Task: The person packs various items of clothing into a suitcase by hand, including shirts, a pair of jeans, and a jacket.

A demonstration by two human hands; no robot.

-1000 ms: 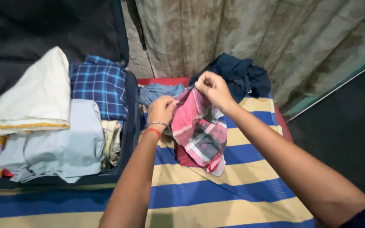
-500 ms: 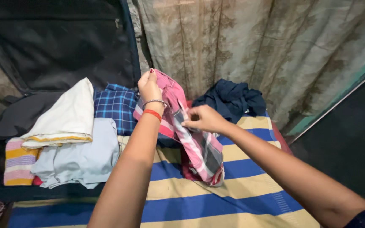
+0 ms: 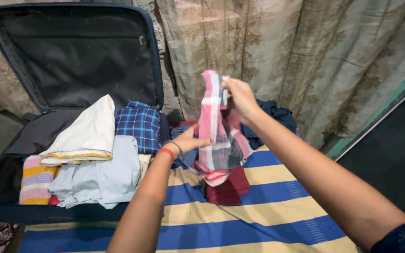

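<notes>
Here, a pink checked cloth (image 3: 219,136) is held up above a striped bed sheet (image 3: 258,220) in blue and cream. Its top edge is pinched between the thumb and fingers of the right hand (image 3: 240,96), at about twelve o'clock of the cloth, so that the fabric hangs down from that grip. The left hand (image 3: 188,140), at nine o'clock of the cloth, is laid against its side with the fingers spread and the thumb pressed on the fabric; a red band and a thin bangle are worn on that wrist. Below the hanging cloth, at six o'clock, a dark red garment (image 3: 228,189) is seen lying on the sheet. Behind the right hand a heap of dark blue clothes (image 3: 277,117) is piled. At nine o'clock an open suitcase (image 3: 71,56) is filled with folded clothes, a blue checked shirt (image 3: 139,124) among them.
</notes>
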